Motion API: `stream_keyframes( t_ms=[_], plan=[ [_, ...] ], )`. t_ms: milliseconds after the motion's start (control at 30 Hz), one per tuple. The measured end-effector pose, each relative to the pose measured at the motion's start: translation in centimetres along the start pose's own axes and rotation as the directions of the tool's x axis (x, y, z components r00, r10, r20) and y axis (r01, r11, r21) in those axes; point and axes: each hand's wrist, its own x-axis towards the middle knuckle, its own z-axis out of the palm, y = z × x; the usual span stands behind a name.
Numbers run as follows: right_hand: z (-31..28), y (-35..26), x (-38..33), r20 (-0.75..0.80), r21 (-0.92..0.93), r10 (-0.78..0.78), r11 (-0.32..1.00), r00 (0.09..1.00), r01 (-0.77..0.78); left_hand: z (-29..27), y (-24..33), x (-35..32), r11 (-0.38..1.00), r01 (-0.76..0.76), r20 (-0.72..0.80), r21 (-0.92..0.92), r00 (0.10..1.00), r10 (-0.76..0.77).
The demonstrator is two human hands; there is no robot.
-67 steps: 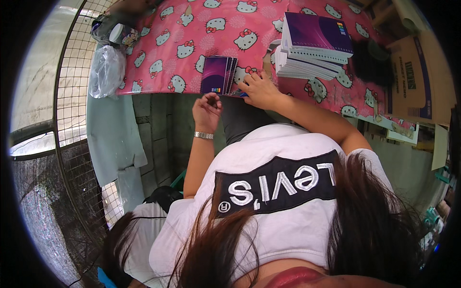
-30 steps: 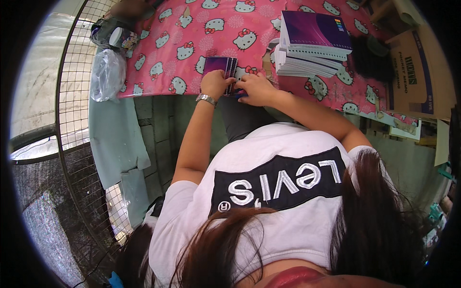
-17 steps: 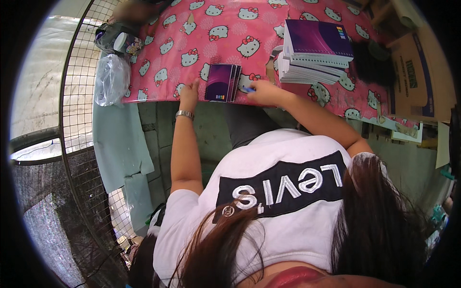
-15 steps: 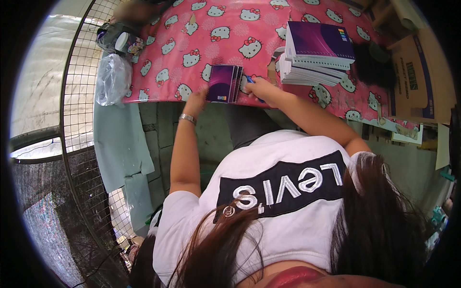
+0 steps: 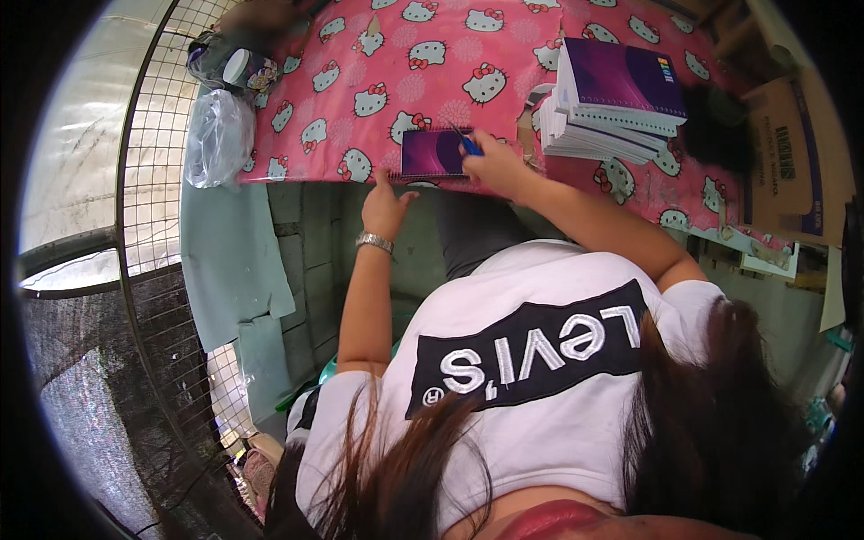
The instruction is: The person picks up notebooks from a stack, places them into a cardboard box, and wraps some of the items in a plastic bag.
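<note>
A small purple notebook lies sideways at the near edge of the pink, cat-patterned tabletop. A dark coil binding shows along its near edge. My left hand is open at the notebook's near left corner, thumb spread from the fingers and the fingertips at the edge. My right hand is closed around a blue-handled hand tool over the notebook's right end. A thin dark tip points away from me; whether it is pliers or a cutter cannot be made out.
A stack of larger purple notebooks with punched white pages stands to the right. Beyond it are a dark furry-looking bundle and a cardboard box. At the left are a clear plastic bag, a white-lidded jar and a wire-mesh wall.
The notebook has turned from upright to sideways. My left hand has come off its side to the near corner, fingers opening. My right hand with the tool now reaches over the cover.
</note>
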Motion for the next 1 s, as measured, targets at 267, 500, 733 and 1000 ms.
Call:
stream_keyframes(
  t_ms=[267, 500, 733, 1000],
  plan=[
    [0.0, 3.2, 2.7, -0.011, -0.057, 0.017, 0.998, 1.0, -0.017, -0.3, 0.8, 4.0, 0.987, -0.144, 0.348, 0.075, 0.931, 0.109],
    [-1.9, 2.8, 2.9, 0.03, -0.674, -0.41, 0.665, 0.912, 0.321, 3.0, 4.9, 0.9, 0.703, 0.403, 0.481, -0.586, 0.871, -0.098],
    [-2.3, 3.1, -0.3, 0.322, -0.9, -0.477, 0.113, 0.818, 0.42, 2.2, 3.9, -0.8, 0.745, 0.333, 0.433, -0.578, 0.899, -0.066],
    [-0.5, 2.3, 0.7, 0.362, -0.9, -0.482, 0.04, 0.798, 0.433, 2.2, 4.4, -1.0, 0.808, 0.198, 0.323, -0.555, 0.946, -0.01]
  ],
)
